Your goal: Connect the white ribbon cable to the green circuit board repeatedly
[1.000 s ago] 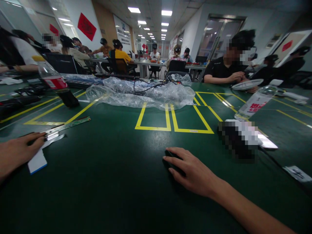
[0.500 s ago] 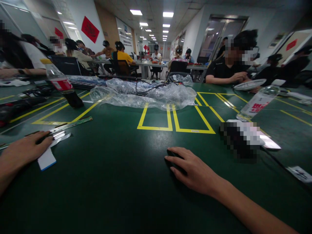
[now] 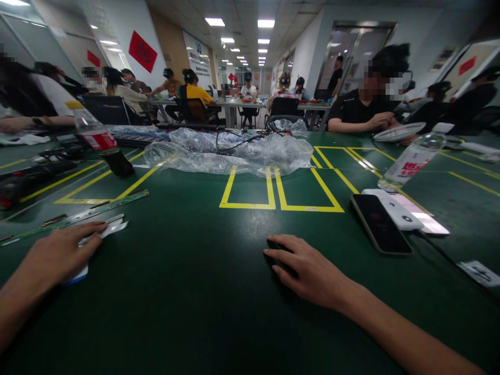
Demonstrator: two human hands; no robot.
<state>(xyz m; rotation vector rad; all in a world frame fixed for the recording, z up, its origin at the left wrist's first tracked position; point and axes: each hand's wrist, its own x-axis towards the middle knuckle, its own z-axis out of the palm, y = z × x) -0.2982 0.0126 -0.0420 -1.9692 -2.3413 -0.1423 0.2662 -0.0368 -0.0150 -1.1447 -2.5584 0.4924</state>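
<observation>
My left hand (image 3: 62, 255) is closed around a white flat ribbon cable (image 3: 115, 226), its thumb and fingers on either side. One end of the cable sticks out past the fingertips, and a blue-edged end shows below the palm. Just beyond this hand lies a long, thin green circuit board strip (image 3: 133, 198). My right hand (image 3: 308, 265) rests on the dark green table (image 3: 195, 291), fingers stretched out and apart, with nothing seen in it. A dark shadow lies beneath its fingers.
Clear plastic wrap (image 3: 265, 153) with black cables lies ahead, near yellow tape outlines. A cola bottle (image 3: 103, 140) stands at left. At right are a black phone (image 3: 380, 224), a white charger (image 3: 394, 211) and a clear bottle (image 3: 410, 161). A person (image 3: 359, 112) sits across the table.
My left hand has slid right and closer to me, from beside the circuit board strip onto the ribbon cable, which has shifted with it. My right hand has stayed still.
</observation>
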